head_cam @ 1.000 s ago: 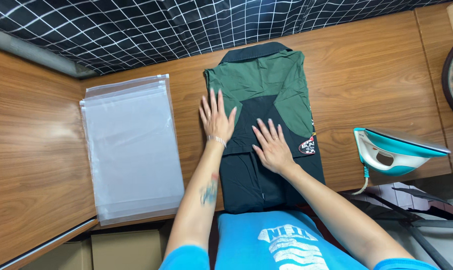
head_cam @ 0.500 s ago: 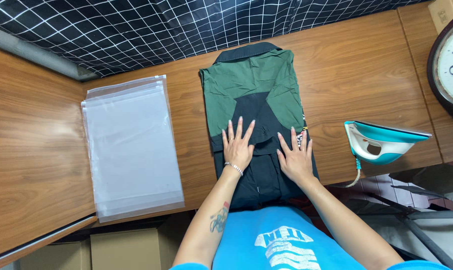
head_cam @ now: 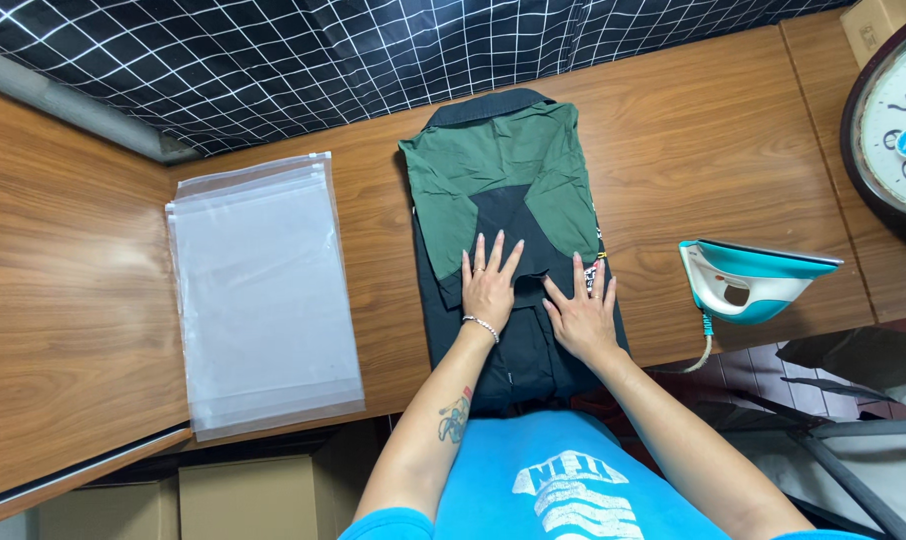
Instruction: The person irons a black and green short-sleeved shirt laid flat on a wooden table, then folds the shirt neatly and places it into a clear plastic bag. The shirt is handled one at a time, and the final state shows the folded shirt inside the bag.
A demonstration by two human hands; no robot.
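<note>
From above, over the person's head, a folded green and black shirt (head_cam: 508,230) lies lengthwise on the wooden worktop (head_cam: 693,150), collar toward the far edge and hem at the near edge, close to the person's blue top. Both hands rest flat on the lower, black half of the shirt. The left hand (head_cam: 489,288) is spread open, fingers pointing away from the body, palm pressed on the cloth; a beaded bracelet sits at its wrist and a tattoo shows on the forearm. The right hand (head_cam: 583,315) lies just beside it, also open and flat, fingers splayed, gripping nothing. To the left of the shirt, apart from it, a stack of clear plastic bags (head_cam: 263,290) lies flat on the worktop. To the right, near the worktop's edge, a teal and white clothes iron (head_cam: 748,280) stands with its cord hanging over the side. A round wall clock (head_cam: 898,130) rests at the far right, partly cut by the frame. Black fabric with a white grid (head_cam: 323,60) covers the back, and cardboard boxes (head_cam: 243,500) sit under the worktop.
</note>
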